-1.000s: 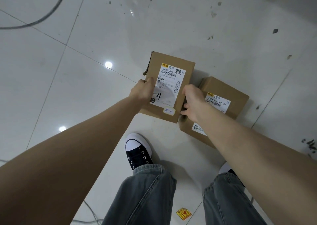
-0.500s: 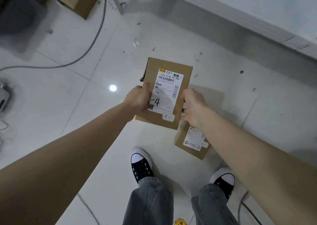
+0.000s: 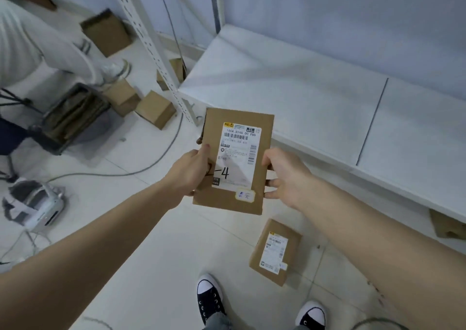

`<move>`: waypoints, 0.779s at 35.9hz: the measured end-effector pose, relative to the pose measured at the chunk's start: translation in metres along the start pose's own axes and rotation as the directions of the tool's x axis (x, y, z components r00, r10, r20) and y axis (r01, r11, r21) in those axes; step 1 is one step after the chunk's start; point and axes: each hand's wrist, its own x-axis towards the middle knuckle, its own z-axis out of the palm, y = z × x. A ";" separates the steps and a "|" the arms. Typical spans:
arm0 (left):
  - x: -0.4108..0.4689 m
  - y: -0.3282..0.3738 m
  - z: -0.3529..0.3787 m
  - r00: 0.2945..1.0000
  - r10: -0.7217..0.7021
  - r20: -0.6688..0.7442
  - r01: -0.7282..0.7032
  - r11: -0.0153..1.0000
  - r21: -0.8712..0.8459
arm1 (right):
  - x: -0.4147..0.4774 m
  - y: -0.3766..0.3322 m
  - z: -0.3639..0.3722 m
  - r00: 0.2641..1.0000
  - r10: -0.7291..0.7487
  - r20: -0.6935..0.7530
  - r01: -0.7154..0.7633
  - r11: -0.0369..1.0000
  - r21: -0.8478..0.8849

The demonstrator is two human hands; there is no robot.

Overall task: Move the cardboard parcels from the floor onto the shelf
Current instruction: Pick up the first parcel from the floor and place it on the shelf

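I have the cardboard parcel [image 3: 237, 163] clamped between both hands and off the floor, at about centre of my view. My left hand [image 3: 187, 176] grips its left edge, thumb lying over the top face beside the label; my right hand [image 3: 285, 176] grips the right edge, thumb on top and fingers curled around the side. The parcel is a flat rectangular box of plain brown corrugated board, matte, with crisp corners. Its top face carries a long white shipping label [image 3: 238, 157] with a barcode, the printed code "160A B748 00 PDD", and a handwritten "-4" in black marker (my thumb covers whatever precedes the dash). A small pale sticker [image 3: 245, 195] with blue writing sits near the bottom edge.

At 1 to 3 o'clock runs the shelf [image 3: 315, 98], a smooth white board with a thin seam across it, its front lip just beside the parcel's far right corner. A white perforated metal upright [image 3: 148, 42] stands at 11 o'clock.

At 5 o'clock a second parcel [image 3: 276, 251] lies on the glossy white tiled floor [image 3: 151, 241], same brown board, white label on top. More small brown boxes [image 3: 155, 109] rest on the floor at 10 o'clock, near a grey cable [image 3: 141, 169].
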 end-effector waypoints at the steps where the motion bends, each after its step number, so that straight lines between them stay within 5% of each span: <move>1: -0.011 0.013 -0.010 1.000 0.023 -0.006 -0.023 1.000 -0.002 | -0.014 -0.013 0.000 1.000 -0.020 0.003 0.020 1.000 -0.006; 11: -0.142 0.135 -0.107 0.969 0.203 -0.142 -0.202 0.979 0.024 | -0.172 -0.142 0.002 0.975 -0.222 0.024 0.223 0.973 -0.051; 19: -0.242 0.217 -0.178 0.868 0.416 -0.272 -0.372 0.907 0.199 | -0.298 -0.225 0.004 0.937 -0.344 0.065 0.349 0.934 -0.080; 28: -0.362 0.288 -0.247 0.784 0.507 -0.358 -0.471 0.862 0.188 | -0.431 -0.297 -0.001 0.876 -0.469 0.112 0.479 0.874 -0.086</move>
